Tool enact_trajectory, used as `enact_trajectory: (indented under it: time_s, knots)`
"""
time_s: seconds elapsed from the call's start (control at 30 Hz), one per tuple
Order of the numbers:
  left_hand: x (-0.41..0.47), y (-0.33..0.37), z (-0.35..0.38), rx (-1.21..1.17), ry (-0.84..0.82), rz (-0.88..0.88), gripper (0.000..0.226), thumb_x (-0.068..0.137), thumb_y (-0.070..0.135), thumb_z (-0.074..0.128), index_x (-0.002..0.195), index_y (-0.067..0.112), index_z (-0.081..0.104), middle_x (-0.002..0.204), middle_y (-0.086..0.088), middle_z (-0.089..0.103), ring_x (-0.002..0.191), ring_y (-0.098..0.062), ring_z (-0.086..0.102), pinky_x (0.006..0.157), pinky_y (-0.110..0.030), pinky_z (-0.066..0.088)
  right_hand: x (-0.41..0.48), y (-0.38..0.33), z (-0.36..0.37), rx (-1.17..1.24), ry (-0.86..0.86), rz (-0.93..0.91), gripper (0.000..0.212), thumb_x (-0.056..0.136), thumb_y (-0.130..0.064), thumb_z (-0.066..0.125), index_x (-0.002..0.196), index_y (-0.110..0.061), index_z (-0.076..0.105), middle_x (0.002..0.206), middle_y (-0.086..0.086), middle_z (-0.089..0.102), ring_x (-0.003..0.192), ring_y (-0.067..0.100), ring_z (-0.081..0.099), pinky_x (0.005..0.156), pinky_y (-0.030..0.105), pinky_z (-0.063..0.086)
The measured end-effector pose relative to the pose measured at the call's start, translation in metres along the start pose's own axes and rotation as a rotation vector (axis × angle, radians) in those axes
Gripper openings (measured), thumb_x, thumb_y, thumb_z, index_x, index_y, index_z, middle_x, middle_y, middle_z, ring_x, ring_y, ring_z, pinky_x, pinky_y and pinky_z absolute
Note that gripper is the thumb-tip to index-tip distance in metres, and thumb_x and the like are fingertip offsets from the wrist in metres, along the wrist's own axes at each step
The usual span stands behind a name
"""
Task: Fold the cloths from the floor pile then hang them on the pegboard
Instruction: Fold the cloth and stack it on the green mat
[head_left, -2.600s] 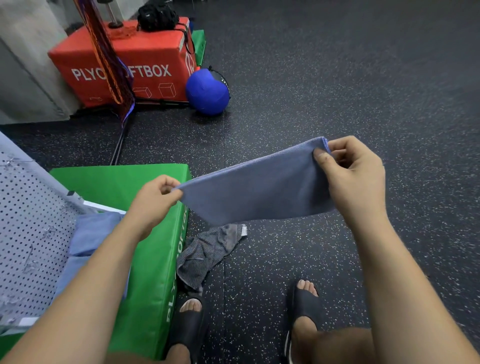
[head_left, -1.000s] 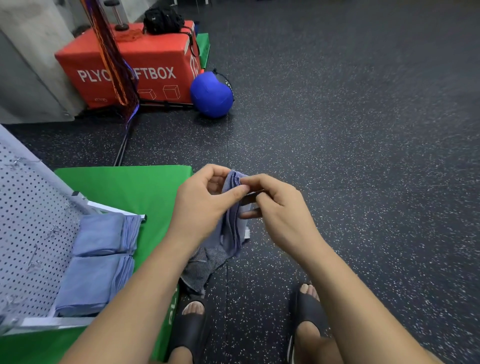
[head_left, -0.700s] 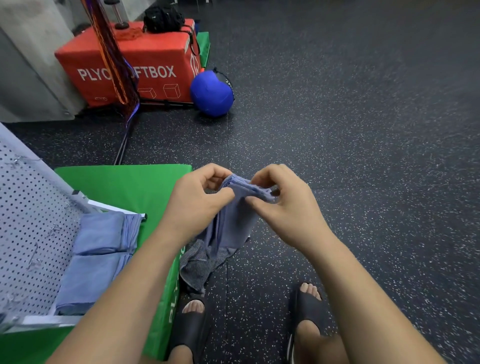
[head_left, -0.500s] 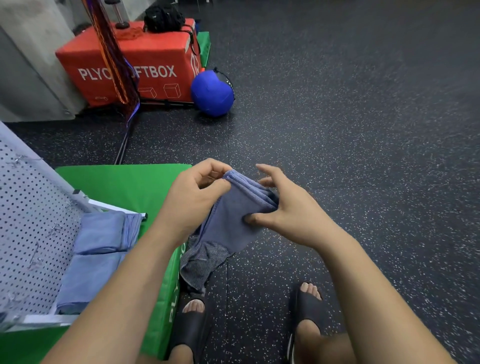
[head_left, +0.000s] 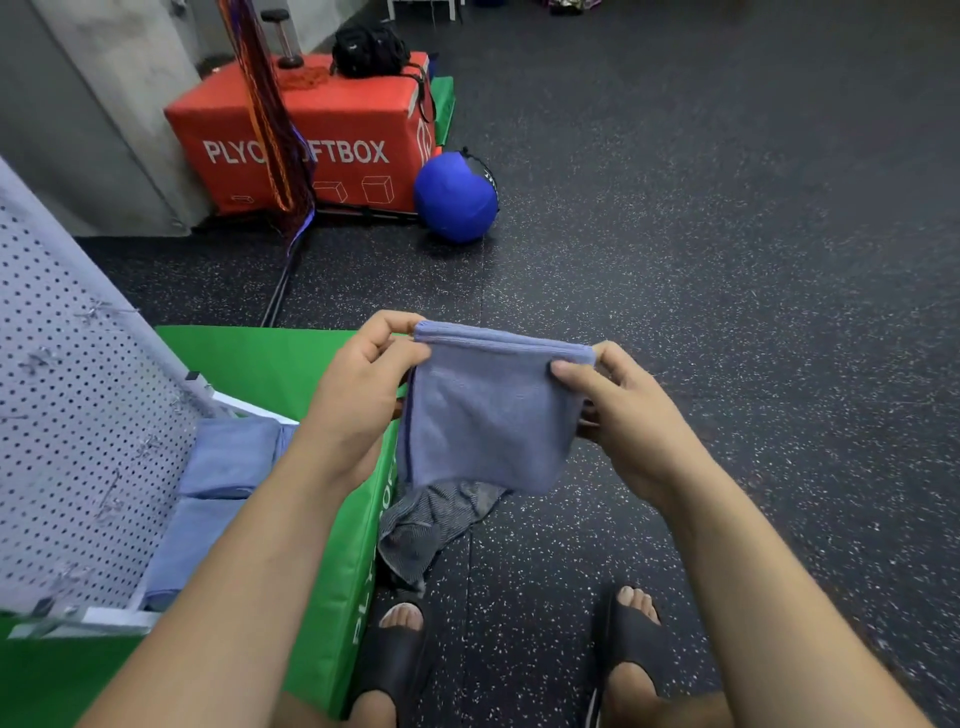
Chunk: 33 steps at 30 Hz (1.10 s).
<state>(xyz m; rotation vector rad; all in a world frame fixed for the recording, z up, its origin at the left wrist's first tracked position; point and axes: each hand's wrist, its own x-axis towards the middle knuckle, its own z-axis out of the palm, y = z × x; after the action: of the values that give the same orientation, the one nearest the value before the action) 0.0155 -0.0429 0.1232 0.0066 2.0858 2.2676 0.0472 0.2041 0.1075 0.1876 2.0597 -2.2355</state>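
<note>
The left hand (head_left: 363, 384) and the right hand (head_left: 623, 410) each pinch one top corner of the folded blue cloth (head_left: 483, 415), which hangs between them. A grey cloth (head_left: 431, 525) lies on the floor (head_left: 727, 260) at its 6 o'clock, and the pegboard (head_left: 78, 415) is at its 9 o'clock.

My folded blue cloth (head_left: 483, 415) covers the top of the grey floor cloth (head_left: 431, 525); the pegboard (head_left: 67, 415) runs off the left edge.

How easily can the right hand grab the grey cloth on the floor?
Probably not yet: the right hand pinches the blue cloth, which hangs over the grey cloth. It must let go first.
</note>
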Motion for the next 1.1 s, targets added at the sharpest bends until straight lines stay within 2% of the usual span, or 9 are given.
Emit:
enact_trajectory:
  time_s: [0.1,0.2,0.33,0.43,0.57,0.67,0.83,0.93,1.1]
  knots:
    - [-0.001,-0.001,-0.021,0.070,0.046,-0.060,0.023,0.099,0.008,0.063,0.099,0.030,0.068,0.081,0.006,0.063,0.067,-0.005,0.056,0.067,-0.032,0.046,0.006,0.011,0.024,-0.054,0.062,0.032,0.022,0.106,-0.037,0.065,0.103,-0.017,0.058,0.090,0.001,0.065,0.075,0.014,0.057,0.064,0.032,0.045]
    - [-0.006,-0.005,-0.046,0.147,0.052,-0.149,0.021,0.098,0.002,0.064,0.103,0.022,0.068,0.093,-0.003,0.066,0.082,-0.013,0.064,0.065,-0.032,0.054,0.014,0.026,0.047,-0.161,0.106,0.034,0.025,0.105,-0.047,0.063,0.102,-0.022,0.060,0.084,-0.002,0.059,0.066,0.010,0.046,0.060,0.031,0.035]
    - [-0.015,-0.022,-0.088,0.104,0.096,-0.263,0.016,0.099,0.000,0.065,0.105,0.015,0.065,0.101,-0.011,0.066,0.089,-0.020,0.064,0.062,-0.030,0.060,0.023,0.051,0.089,-0.096,0.039,0.117,0.020,0.107,-0.048,0.060,0.103,-0.029,0.060,0.088,-0.008,0.067,0.076,0.008,0.054,0.065,0.030,0.039]
    - [-0.029,-0.050,-0.128,0.094,0.183,-0.323,0.014,0.101,0.002,0.065,0.108,0.014,0.064,0.094,-0.004,0.069,0.080,-0.014,0.066,0.060,-0.029,0.060,0.026,0.084,0.125,-0.080,-0.131,0.290,0.016,0.103,-0.045,0.066,0.113,-0.036,0.057,0.112,-0.003,0.075,0.088,0.015,0.065,0.069,0.032,0.046]
    - [-0.049,-0.101,-0.185,0.091,0.287,-0.457,0.011,0.102,0.007,0.066,0.111,0.014,0.065,0.095,-0.005,0.072,0.080,-0.015,0.066,0.061,-0.028,0.058,0.025,0.132,0.171,-0.132,-0.275,0.476,0.065,0.084,-0.012,0.083,0.130,-0.045,0.051,0.124,0.003,0.071,0.092,0.025,0.073,0.062,0.036,0.051]
    - [-0.059,-0.136,-0.229,0.081,0.379,-0.520,0.014,0.101,0.011,0.066,0.115,0.010,0.066,0.108,-0.011,0.075,0.090,-0.021,0.070,0.066,-0.033,0.060,0.032,0.164,0.207,-0.117,-0.311,0.535,0.085,0.074,-0.005,0.082,0.142,-0.040,0.045,0.121,0.017,0.073,0.090,0.038,0.074,0.061,0.040,0.049]
    - [-0.051,-0.171,-0.293,0.121,0.575,-0.505,0.010,0.100,0.015,0.068,0.109,0.019,0.070,0.107,-0.004,0.077,0.091,-0.020,0.070,0.073,-0.034,0.052,0.058,0.203,0.275,-0.127,-0.290,0.577,0.061,0.084,0.012,0.074,0.138,-0.007,0.053,0.103,0.018,0.069,0.078,0.028,0.071,0.050,0.026,0.051]
    - [-0.028,-0.188,-0.319,0.217,0.644,-0.480,0.009,0.099,0.018,0.068,0.105,0.023,0.070,0.106,0.000,0.076,0.093,-0.016,0.070,0.070,-0.031,0.050,0.083,0.225,0.306,-0.154,-0.289,0.569,0.053,0.085,0.011,0.074,0.134,-0.003,0.059,0.112,0.024,0.070,0.091,0.030,0.072,0.069,0.040,0.062]
    - [0.034,-0.205,-0.342,0.335,0.632,-0.452,0.013,0.099,0.016,0.066,0.110,0.024,0.067,0.111,0.003,0.071,0.099,-0.013,0.067,0.079,-0.025,0.051,0.129,0.244,0.342,-0.165,-0.232,0.564,0.043,0.092,0.008,0.070,0.129,-0.008,0.056,0.108,0.015,0.068,0.093,0.028,0.071,0.070,0.047,0.066]
